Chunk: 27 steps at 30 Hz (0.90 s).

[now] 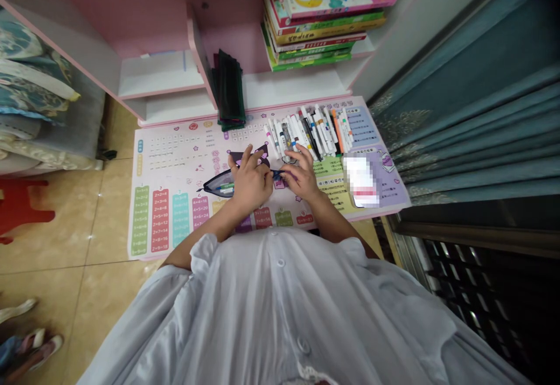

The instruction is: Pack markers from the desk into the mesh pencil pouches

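Observation:
A dark mesh zip pouch lies on the desk mat below my hands, its left end tapering to a point. A marker with green on it shows through the mesh. My left hand is over the middle of the pouch and grips it, with some fingers raised. At the pouch's right end, my right hand pinches the dark edge between thumb and finger. Just beyond my right hand lies a row of white markers, with several caps in different colours.
A stack of dark mesh pouches leans by the shelf divider. Books are piled on the pink shelf at the back. A blurred-out white object lies on the mat's right side. Blue curtains hang at right; a red stool stands left.

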{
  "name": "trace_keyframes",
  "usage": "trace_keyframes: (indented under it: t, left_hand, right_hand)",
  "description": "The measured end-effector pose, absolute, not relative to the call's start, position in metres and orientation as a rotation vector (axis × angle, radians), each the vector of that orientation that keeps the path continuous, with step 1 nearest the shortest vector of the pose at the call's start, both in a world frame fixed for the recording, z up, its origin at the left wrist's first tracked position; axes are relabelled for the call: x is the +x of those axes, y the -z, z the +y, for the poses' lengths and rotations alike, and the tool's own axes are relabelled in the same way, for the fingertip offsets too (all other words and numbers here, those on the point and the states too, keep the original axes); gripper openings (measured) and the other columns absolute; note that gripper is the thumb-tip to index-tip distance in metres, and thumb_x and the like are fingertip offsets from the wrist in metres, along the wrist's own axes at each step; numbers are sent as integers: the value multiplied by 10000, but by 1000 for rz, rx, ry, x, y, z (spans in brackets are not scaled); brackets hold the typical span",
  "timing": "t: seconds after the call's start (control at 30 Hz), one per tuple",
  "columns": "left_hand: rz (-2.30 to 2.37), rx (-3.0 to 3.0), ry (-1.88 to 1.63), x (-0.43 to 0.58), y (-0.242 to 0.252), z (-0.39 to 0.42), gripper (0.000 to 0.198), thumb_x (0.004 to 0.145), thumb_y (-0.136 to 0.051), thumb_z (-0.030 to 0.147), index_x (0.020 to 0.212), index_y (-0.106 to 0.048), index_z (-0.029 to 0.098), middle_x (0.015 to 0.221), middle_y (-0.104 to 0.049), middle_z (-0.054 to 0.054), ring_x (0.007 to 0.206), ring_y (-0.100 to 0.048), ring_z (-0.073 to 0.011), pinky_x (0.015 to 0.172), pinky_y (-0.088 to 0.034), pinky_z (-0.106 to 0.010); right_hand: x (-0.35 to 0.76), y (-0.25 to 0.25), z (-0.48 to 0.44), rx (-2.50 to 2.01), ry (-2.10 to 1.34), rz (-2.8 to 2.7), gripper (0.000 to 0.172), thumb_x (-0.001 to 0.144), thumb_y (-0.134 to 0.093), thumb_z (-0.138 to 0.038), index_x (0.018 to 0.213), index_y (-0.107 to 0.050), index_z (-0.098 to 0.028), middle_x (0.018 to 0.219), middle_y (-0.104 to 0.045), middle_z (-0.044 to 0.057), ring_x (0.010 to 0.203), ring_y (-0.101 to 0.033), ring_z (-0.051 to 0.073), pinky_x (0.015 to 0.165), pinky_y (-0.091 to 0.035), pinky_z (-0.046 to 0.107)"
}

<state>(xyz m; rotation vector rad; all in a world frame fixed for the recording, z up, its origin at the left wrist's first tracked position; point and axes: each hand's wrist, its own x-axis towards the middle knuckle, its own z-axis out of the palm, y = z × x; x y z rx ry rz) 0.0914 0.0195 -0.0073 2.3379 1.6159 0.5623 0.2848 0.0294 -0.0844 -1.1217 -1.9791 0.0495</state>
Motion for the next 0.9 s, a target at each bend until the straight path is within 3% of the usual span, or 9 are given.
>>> trace_keyframes:
  t: [0.43, 0.63, 0.9]
  left_hand:
    - [1621, 2319, -561, 86, 7, 19, 196, 880, -511, 267, 826, -693, 219, 1411, -588, -85, 1482, -326, -365, 1187, -50, -728]
    - [1618, 2324, -572, 84, 5, 19, 186, 877, -524, 263, 816, -694, 219, 1408, -591, -89, 1483, -327, -356, 1178, -73, -742]
    - [1638, 2324, -553, 80, 3, 19, 180, 882, -526, 270, 802, -679, 217, 1410, -590, -91, 1484, -325, -352, 1167, -79, -754]
  right_hand:
    - [287, 85, 31, -1195, -69, -1986, 312, 975, -475, -472, 881, -688, -264, 1317, -597, 63, 1403, -411, 307, 1144, -403, 552]
    - [286, 83, 31, -1108, 7, -1963, 244, 978, -504, -407, 896, -677, -255, 1305, -594, 64, 1397, -412, 295, 1130, -419, 538]
    - [288, 85, 30, -1132, -51, -1950, 276, 980, -494, -446, 905, -685, -262, 1305, -596, 67, 1409, -402, 302, 1148, -392, 547]
